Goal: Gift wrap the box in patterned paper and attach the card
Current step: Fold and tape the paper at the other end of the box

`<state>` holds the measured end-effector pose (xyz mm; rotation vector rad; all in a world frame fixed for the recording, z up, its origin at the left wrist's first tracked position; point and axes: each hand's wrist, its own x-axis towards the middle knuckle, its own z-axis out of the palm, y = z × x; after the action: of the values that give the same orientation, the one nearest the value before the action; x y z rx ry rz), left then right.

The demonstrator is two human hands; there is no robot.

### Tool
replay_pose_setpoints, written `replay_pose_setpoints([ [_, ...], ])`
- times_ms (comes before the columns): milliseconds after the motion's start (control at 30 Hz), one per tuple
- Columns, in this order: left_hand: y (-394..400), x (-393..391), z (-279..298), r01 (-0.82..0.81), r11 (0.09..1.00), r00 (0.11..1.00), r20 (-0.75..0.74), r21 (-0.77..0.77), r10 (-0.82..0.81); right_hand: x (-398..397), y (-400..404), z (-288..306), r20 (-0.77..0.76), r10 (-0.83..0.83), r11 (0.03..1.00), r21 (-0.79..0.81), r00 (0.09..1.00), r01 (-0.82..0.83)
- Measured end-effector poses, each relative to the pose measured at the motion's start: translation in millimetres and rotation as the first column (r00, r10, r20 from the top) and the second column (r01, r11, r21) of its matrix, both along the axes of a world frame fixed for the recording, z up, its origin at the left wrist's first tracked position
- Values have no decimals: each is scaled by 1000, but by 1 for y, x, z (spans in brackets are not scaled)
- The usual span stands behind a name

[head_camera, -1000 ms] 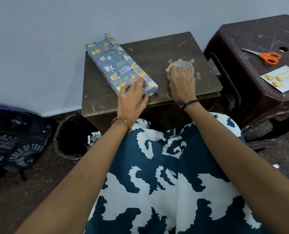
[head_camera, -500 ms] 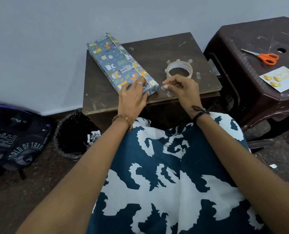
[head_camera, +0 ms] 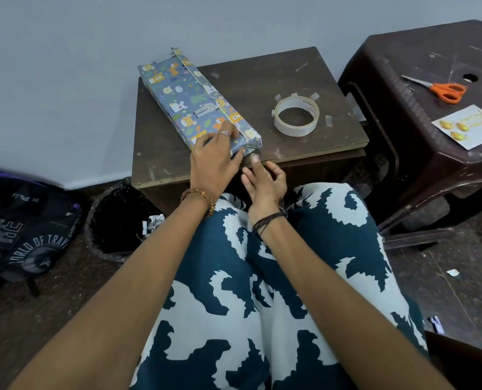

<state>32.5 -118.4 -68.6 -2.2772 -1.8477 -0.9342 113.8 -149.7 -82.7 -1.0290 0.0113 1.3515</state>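
On the near left of the bench (head_camera: 290,71), wrapped box (head_camera: 197,99), left hand (head_camera: 216,156) pressing its near end flap flat-fingered, right hand (head_camera: 263,178) loosely open, tape scrap apparently on fingertip; next: stick flap shut, then fetch card (head_camera: 467,126) from right stool (head_camera: 431,66).

"WORLD OF TRAV…" partly readable on dark backpack (head_camera: 23,232), tape roll (head_camera: 296,116) print illegible

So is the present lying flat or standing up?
Lying flat. The wrapped box rests on its wide face on the small table, and the left hand presses down on its near end.
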Motion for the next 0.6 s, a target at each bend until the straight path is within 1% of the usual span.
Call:
replay_pose_setpoints([
  [67, 0, 0, -1, -4, 999, 1000, 12, -35, 5, -8, 0, -3, -45, -34, 997, -66, 998, 31],
  [167, 1, -1, -2, -14, 997, 999, 32, -70, 16, -15, 6, -2, -67, -86, 990, -118, 994, 78],
  [400, 3, -3, -3, -14, 997, 999, 30, -75, 16, -20, 17, 5, -49, -123, 983, -147, 991, 114],
  [600, 5, -4, -4, -21, 997, 999, 28, -78, 23, -22, 23, 4, -17, -98, 980, -177, 995, 93],
])
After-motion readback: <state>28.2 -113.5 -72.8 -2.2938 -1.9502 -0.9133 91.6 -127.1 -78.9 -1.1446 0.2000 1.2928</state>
